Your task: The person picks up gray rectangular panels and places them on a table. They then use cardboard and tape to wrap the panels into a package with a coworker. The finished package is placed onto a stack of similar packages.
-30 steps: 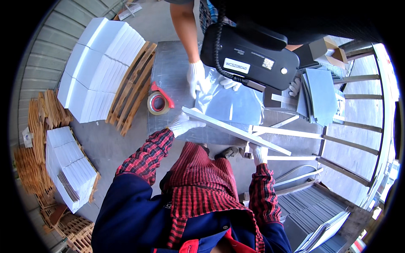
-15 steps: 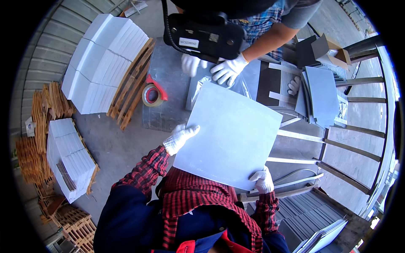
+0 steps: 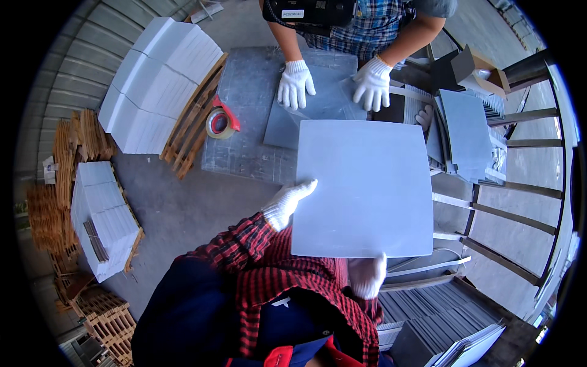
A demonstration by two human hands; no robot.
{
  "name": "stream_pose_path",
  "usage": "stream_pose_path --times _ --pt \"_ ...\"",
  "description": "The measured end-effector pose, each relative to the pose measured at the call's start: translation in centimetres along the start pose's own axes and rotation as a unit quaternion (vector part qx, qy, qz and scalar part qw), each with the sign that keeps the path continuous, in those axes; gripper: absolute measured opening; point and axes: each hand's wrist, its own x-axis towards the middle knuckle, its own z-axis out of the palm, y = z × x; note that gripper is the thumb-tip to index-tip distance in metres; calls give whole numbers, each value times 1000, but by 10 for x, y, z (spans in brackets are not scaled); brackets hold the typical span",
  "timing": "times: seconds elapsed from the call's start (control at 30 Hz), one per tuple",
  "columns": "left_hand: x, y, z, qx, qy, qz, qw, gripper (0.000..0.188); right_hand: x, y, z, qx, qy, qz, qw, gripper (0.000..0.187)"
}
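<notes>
A square, pale grey flat panel (image 3: pixel 364 189) is held up in front of me. My left hand (image 3: pixel 290 203), in a white knitted glove, grips its left edge with the thumb on the upper face and the fingers hidden beneath. At its near edge, my gloved right hand (image 3: pixel 369 276) holds on with the thumb up; its other fingers are mostly hidden. Beyond it, a similar grey panel (image 3: pixel 281 129) lies on the worktable (image 3: pixel 235 79). A co-worker's two white-gloved hands (image 3: pixel 296 84) rest spread over that panel, where thin clear film seems to lie.
A red tape dispenser (image 3: pixel 221 122) sits on the table's left side. White stacked boards (image 3: pixel 162 79) on a wooden pallet (image 3: pixel 191 119) stand left. Grey panels (image 3: pixel 465 134) lean at right beside a metal frame (image 3: pixel 513 214); more panels (image 3: pixel 440 318) are stacked at lower right.
The panel in my hands has turned and shifted right, its edges now nearly square to me. My right hand has moved left along it. The co-worker's hands have spread apart and flattened.
</notes>
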Motion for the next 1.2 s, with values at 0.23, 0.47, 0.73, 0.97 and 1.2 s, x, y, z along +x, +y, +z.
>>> stream_pose_path --times 0.23,0.47,0.73,0.97,1.2 --pt "9 5 24 170 -5 53 984 41 18 -13 24 28 103 14 994 17" --pt "63 148 -34 619 26 366 694 38 -12 2 33 53 155 -8 986 34" --pt "166 179 -61 862 -206 259 384 31 -19 40 97 56 207 -9 977 41" --pt "152 158 -130 844 -216 339 354 38 -15 95 100 -10 283 -39 958 24" --pt "135 155 -154 898 -215 205 324 62 12 108 129 -54 238 -77 967 23"
